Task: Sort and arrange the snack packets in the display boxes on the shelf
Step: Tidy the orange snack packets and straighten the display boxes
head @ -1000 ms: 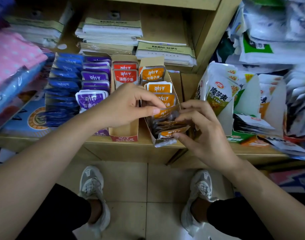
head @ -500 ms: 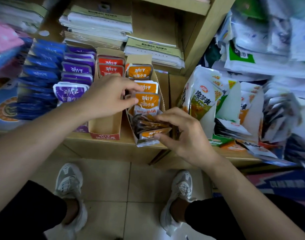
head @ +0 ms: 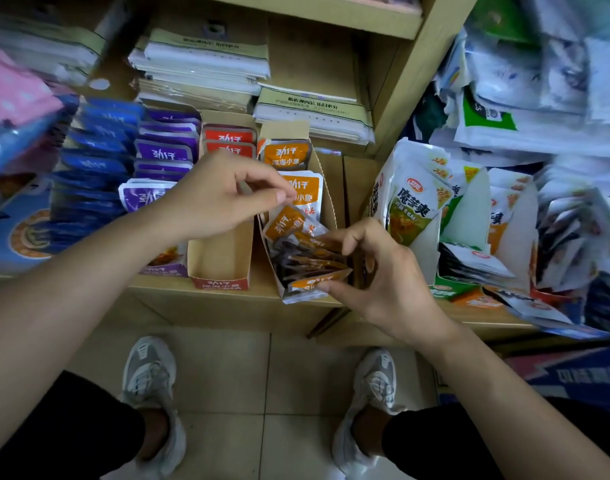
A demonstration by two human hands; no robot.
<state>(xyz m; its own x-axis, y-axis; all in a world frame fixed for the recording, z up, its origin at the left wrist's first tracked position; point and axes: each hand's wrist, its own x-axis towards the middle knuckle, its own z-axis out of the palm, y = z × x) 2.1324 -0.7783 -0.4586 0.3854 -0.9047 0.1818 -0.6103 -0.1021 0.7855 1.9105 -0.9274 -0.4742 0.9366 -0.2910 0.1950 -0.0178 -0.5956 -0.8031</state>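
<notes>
- Since 0.5 s ago, 1 orange packet (head: 285,224) is raised out of the loose pile (head: 310,263) and tilted against the upright row (head: 301,188). It appears to be pinched at its top by the thumb and forefinger of the left hand (head: 220,195).
- The pile is grasped from the right by the right hand (head: 383,271), with the thumb under the front packet and the fingers curled over the back.
- Everything is kept inside the orange box (head: 328,199) on the shelf (head: 192,299), beside the red box (head: 220,271).
- Packets are judged to be stood up 1 at a time, and most of the pile is not yet arranged.
</notes>
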